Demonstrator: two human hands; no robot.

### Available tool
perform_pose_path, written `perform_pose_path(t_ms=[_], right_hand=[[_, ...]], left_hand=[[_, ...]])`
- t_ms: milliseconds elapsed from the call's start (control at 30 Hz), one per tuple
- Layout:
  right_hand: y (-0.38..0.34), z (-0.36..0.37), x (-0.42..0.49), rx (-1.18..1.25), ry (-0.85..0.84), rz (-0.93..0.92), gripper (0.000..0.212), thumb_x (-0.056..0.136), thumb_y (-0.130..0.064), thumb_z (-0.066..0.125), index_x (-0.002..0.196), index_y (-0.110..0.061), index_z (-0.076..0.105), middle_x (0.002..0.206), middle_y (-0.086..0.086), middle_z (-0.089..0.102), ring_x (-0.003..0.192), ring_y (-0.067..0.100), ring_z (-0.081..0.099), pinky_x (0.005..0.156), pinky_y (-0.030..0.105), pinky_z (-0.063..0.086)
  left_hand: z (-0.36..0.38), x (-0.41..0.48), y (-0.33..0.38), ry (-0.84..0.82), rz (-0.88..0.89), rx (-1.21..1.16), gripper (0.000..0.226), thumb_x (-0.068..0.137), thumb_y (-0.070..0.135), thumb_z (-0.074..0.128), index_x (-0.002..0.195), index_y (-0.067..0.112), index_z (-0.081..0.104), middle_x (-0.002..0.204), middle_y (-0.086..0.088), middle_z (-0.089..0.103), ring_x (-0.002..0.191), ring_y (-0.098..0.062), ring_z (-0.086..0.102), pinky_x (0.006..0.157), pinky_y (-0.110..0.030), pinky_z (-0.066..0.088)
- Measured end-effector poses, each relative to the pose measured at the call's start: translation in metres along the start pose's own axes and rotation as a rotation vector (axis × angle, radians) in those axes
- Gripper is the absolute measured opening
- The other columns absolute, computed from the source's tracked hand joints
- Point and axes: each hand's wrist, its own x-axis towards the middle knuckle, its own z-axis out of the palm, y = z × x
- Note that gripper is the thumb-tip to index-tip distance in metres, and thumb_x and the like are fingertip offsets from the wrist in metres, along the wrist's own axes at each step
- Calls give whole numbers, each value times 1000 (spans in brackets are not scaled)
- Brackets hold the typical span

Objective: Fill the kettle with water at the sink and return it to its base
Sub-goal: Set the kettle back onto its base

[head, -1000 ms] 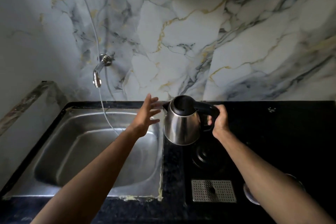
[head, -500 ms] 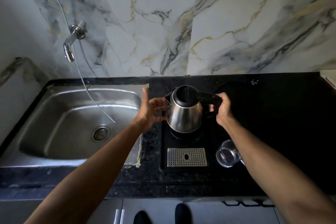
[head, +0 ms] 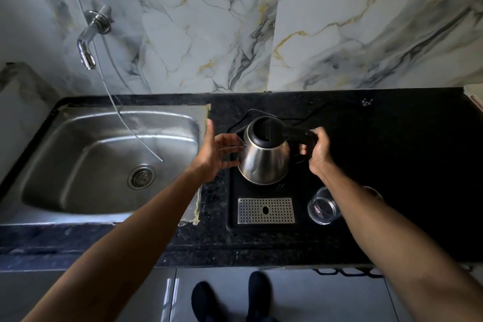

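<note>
Since the frame half a second ago little has changed: the round stainless steel kettle with black lid rim (head: 264,157) sits a bit lower on the black tray-like base with perforated metal drip grate (head: 266,210), both hands in the same places. Right hand (head: 317,150) closed around the kettle's black handle. Left hand (head: 215,151) open, fingers spread, fingertips at the kettle's spout side; contact looks likely but cannot tell for sure. Kettle upright on the dark speckled stone surface (head: 392,151), right of the one steel sink (head: 109,159). Counts: one kettle, one base, one chrome wall tap (head: 90,42), one clear glass tumbler lying on its side (head: 324,208) beside the base, two hands
</note>
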Motion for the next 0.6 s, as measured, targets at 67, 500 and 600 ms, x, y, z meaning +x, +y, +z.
perform_pose_path(t_ms=[67, 500, 600], right_hand=[[4, -3, -1, -4, 7, 0, 25, 67, -39, 49, 59, -15, 52, 43, -5, 49, 36, 10, 38, 37, 22, 26], [-9, -16, 6, -195, -123, 59, 36, 74, -42, 50, 58, -19, 72, 60, -1, 68, 59, 14, 64, 59, 25, 49], [-41, -9, 20, -541, -131, 17, 34, 84, -44, 50, 76, -19, 71, 78, -1, 72, 80, 18, 63, 72, 34, 42]], left_hand=[[-1, 1, -4, 0, -11, 3, 91, 79, 87, 23, 100, 12, 70, 101, -8, 76, 118, -34, 60, 98, -63, 48], [-1, 0, 7, -40, -35, 127, 90, 80, 86, 19, 106, 15, 68, 112, -9, 72, 116, -30, 60, 100, -59, 47], [-6, -8, 33, -33, -6, 313, 91, 87, 79, 14, 133, 13, 54, 133, -8, 57, 124, -29, 50, 108, -55, 39]])
